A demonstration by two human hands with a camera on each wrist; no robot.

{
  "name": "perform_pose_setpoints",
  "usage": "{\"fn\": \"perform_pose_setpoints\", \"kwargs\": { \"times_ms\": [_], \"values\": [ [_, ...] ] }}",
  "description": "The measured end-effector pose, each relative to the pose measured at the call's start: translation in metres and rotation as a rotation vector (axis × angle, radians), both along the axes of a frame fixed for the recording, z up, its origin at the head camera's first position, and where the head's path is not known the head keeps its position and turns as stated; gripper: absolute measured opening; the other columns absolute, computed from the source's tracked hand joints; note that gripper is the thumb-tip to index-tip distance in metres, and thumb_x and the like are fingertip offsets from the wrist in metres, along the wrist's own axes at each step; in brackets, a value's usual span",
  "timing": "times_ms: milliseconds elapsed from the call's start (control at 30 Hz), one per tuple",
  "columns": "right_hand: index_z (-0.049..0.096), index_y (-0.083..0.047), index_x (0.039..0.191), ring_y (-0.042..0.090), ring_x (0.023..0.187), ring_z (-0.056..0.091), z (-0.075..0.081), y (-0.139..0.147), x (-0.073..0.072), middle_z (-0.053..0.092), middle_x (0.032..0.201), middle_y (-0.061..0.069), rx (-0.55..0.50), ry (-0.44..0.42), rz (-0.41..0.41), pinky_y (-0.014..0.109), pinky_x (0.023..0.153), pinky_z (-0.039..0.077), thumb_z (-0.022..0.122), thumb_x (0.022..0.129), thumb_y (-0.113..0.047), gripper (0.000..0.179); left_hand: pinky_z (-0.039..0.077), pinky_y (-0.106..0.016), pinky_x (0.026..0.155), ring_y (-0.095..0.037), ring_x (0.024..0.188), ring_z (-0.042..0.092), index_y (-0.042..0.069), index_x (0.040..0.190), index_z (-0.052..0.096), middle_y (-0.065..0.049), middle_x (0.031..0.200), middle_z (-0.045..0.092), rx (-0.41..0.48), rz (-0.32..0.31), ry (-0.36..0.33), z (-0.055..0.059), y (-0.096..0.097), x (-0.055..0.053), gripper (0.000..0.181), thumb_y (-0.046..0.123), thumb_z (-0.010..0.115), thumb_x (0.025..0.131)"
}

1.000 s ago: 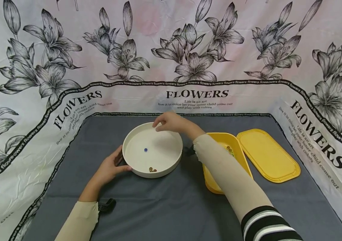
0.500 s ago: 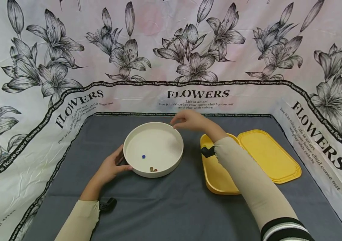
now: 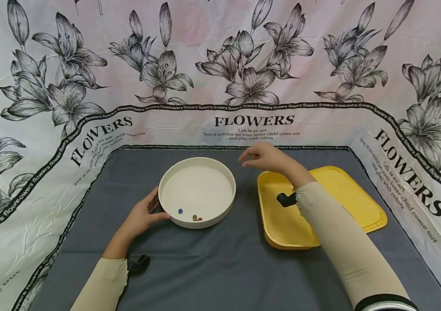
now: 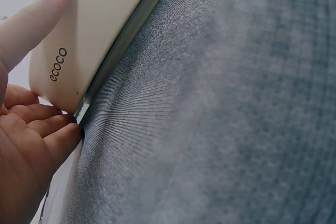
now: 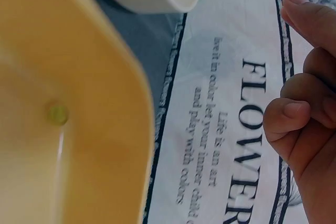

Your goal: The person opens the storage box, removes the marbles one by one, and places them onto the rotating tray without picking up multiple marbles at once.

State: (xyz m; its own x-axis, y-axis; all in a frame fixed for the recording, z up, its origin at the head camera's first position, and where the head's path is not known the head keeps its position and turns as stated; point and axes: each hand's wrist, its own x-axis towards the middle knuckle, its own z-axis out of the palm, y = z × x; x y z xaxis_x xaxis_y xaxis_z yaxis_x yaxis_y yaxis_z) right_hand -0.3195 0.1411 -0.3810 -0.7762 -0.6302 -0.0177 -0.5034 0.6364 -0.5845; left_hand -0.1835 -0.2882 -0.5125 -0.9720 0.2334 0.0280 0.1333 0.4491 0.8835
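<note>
In the head view my left hand [image 3: 138,221] grips the left side of a round cream dish [image 3: 201,183]. The left wrist view has its thumb along the dish wall [image 4: 100,19] and its fingertips at the lower edge. Inside the dish, a small blue ball [image 3: 180,211] lies at the lower left, near several brownish balls [image 3: 195,217] by the front wall. My right hand [image 3: 269,156], fingers loosely bent around nothing, hovers behind the yellow box [image 3: 286,235]. One greenish ball [image 5: 57,113] shows in that box in the right wrist view; my forearm hides part of the box.
A yellow lid [image 3: 346,194] lies right of the box, partly behind my right sleeve [image 3: 344,233]. Grey cloth [image 3: 205,272] covers the work surface, and a flower-printed border [image 3: 255,138] runs behind it.
My right hand has moved right, from over the dish's far rim to behind the box. The blue ball has rolled toward the dish's front left. My left hand stays put.
</note>
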Motion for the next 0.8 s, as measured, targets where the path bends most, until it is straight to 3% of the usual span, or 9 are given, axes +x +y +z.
{"fn": "perform_pose_setpoints", "kwargs": {
  "times_ms": [300,400,533,667,800],
  "values": [
    [0.076,-0.025,0.119,0.019,0.1,0.07,-0.013,0.032,0.007,0.075,0.116,-0.001,-0.026,-0.05,-0.067,0.039,0.087,0.06,0.073,0.098,-0.032,0.023,0.034,-0.044,0.121,-0.037,0.154,0.026,0.005,0.165,0.012,-0.018,0.169,0.018,0.0,-0.009,0.002,0.0,0.001,-0.002,0.117,0.028,0.089,0.081],
    [0.077,-0.025,0.117,0.02,0.081,0.065,-0.023,0.038,0.008,0.074,0.098,0.002,-0.037,-0.046,-0.083,0.035,0.075,0.057,0.074,0.097,-0.031,0.021,0.034,-0.044,0.121,-0.037,0.154,0.026,0.005,0.165,0.011,-0.019,0.169,0.018,-0.004,-0.011,-0.002,-0.001,-0.001,0.001,0.117,0.028,0.089,0.081],
    [0.077,-0.025,0.116,0.019,0.062,0.047,-0.033,0.046,0.01,0.064,0.075,0.011,-0.035,-0.051,-0.106,0.034,0.065,0.049,0.075,0.096,-0.031,0.02,0.034,-0.046,0.121,-0.038,0.154,0.026,0.005,0.165,0.011,-0.019,0.169,0.017,-0.003,-0.021,0.007,-0.001,-0.001,0.001,0.116,0.03,0.088,0.082],
    [0.076,-0.024,0.118,0.015,0.066,0.049,-0.044,0.054,0.012,0.067,0.077,0.002,-0.019,-0.085,-0.118,0.035,0.07,0.05,0.074,0.097,-0.031,0.022,0.034,-0.046,0.122,-0.038,0.154,0.025,0.006,0.165,0.012,-0.018,0.17,0.017,0.004,-0.024,0.006,-0.001,0.0,-0.001,0.116,0.031,0.088,0.082],
    [0.077,-0.023,0.116,0.017,0.06,0.04,-0.054,0.06,0.013,0.054,0.065,-0.001,-0.009,-0.094,-0.129,0.034,0.064,0.043,0.074,0.097,-0.031,0.022,0.033,-0.046,0.122,-0.037,0.154,0.025,0.007,0.165,0.012,-0.018,0.17,0.017,0.005,-0.023,0.006,-0.001,0.0,-0.001,0.115,0.03,0.088,0.082]
  ]
}}
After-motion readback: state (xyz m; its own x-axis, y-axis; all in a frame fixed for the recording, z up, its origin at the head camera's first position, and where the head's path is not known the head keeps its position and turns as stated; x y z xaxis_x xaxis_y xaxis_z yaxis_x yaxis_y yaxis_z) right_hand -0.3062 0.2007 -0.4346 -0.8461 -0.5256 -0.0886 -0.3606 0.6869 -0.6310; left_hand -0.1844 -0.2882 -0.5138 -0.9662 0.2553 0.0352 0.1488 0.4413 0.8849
